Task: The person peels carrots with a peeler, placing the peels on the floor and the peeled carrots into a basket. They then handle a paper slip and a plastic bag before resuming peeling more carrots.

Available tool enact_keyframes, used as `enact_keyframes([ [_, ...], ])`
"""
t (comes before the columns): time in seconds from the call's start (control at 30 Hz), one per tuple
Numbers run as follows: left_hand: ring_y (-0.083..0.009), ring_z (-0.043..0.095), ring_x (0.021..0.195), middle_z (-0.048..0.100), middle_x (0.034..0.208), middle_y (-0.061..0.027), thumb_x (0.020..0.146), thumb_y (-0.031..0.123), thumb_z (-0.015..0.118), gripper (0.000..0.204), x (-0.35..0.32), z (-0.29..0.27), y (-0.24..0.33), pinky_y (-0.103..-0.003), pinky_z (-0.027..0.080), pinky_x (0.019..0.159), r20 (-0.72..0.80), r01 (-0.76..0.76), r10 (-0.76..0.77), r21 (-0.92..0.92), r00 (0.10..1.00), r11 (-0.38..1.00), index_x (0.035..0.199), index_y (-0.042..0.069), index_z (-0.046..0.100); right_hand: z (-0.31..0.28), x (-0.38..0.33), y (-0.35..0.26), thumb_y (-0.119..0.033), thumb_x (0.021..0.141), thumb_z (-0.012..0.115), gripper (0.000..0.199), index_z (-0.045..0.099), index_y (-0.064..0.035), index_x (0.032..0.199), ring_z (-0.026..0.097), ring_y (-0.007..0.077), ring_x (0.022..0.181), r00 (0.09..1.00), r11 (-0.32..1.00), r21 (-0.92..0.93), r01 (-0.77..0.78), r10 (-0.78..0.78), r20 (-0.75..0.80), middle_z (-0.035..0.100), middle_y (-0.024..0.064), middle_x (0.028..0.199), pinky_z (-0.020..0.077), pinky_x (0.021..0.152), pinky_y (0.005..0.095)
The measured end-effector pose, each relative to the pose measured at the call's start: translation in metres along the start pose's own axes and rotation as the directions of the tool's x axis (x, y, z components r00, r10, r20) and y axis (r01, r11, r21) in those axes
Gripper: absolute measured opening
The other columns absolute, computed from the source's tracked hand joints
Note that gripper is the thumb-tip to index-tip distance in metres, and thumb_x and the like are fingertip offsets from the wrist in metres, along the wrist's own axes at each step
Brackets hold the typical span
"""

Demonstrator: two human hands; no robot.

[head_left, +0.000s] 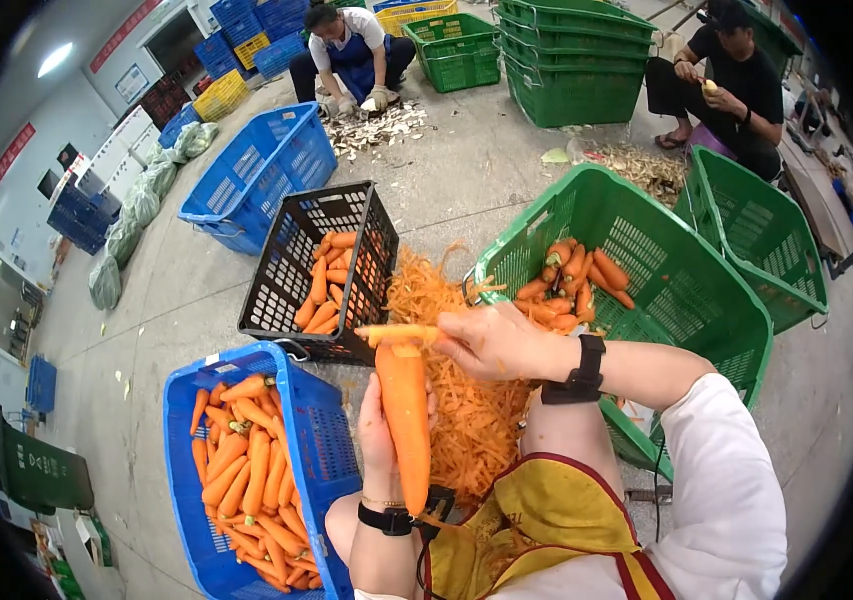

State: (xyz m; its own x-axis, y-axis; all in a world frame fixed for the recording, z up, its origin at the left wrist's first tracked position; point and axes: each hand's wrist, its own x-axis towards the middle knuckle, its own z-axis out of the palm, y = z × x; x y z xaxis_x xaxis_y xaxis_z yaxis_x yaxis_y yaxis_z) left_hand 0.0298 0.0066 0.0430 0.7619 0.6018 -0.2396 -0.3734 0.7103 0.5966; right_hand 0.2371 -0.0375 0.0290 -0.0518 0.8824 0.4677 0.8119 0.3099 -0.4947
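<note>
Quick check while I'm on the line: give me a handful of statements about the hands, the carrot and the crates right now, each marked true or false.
1. The left hand holds a carrot upright. True.
2. The right hand is at the carrot's top end. True; the tool in its grip is too hidden to name.
3. The blue crate at the person's left is bare of carrots. False: it holds many carrots.
4. The black crate holds carrots. True.
5. The pile of orange peelings lies inside the green crate. False: it lies on the floor between the crates.
</note>
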Motion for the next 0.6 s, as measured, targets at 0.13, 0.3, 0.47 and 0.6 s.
enact_keyframes([
  [0.13,-0.0200,0.055,0.071,0.056,0.090,-0.0108,0.098,0.042,0.029,0.047,-0.001,0.004,0.002,-0.028,0.045,0.056,0.100,-0.015,0.015,0.002,0.995,1.000,0.112,0.002,0.050,-0.022,0.003,-0.017,-0.026,0.089,0.054,0.021,0.050,-0.0064,0.084,0.059,0.0390,0.057,0.933,0.945,-0.092,-0.314,0.289,-0.214,0.058,0.0176,0.060,0.0452,0.047,0.0473],
  [0.3,-0.0180,0.042,0.068,0.045,0.086,-0.0098,0.097,0.036,0.033,0.040,0.008,0.001,0.009,-0.026,0.037,0.053,-0.063,-0.001,-0.015,-0.241,0.998,0.971,0.108,0.002,0.048,-0.022,-0.016,-0.062,-0.025,0.087,0.059,0.021,0.048,-0.0090,0.079,0.056,0.0304,0.051,0.966,0.950,0.251,0.187,-0.224,0.128,0.052,0.0105,0.058,0.0443,0.043,0.0387],
  [0.47,-0.0179,0.039,0.070,0.041,0.086,-0.0091,0.096,0.036,0.035,0.038,0.009,-0.007,0.003,-0.026,0.037,0.054,0.062,0.151,-0.140,-0.225,0.988,0.963,0.107,0.002,0.048,-0.017,-0.001,-0.045,-0.024,0.087,0.058,0.016,0.054,-0.0099,0.079,0.059,0.0306,0.052,0.996,0.995,-0.049,-0.086,0.084,-0.030,0.058,0.0119,0.060,0.0463,0.044,0.0401],
  [0.6,-0.0208,0.046,0.074,0.049,0.092,-0.0149,0.097,0.038,0.035,0.041,0.010,-0.010,0.003,-0.028,0.040,0.055,-0.126,-0.011,0.004,-0.059,0.992,0.998,0.110,0.001,0.048,-0.018,-0.009,-0.057,-0.025,0.085,0.060,0.019,0.054,-0.0091,0.079,0.058,0.0303,0.052,0.988,0.988,0.119,0.096,-0.110,0.113,0.056,0.0111,0.059,0.0462,0.045,0.0392],
])
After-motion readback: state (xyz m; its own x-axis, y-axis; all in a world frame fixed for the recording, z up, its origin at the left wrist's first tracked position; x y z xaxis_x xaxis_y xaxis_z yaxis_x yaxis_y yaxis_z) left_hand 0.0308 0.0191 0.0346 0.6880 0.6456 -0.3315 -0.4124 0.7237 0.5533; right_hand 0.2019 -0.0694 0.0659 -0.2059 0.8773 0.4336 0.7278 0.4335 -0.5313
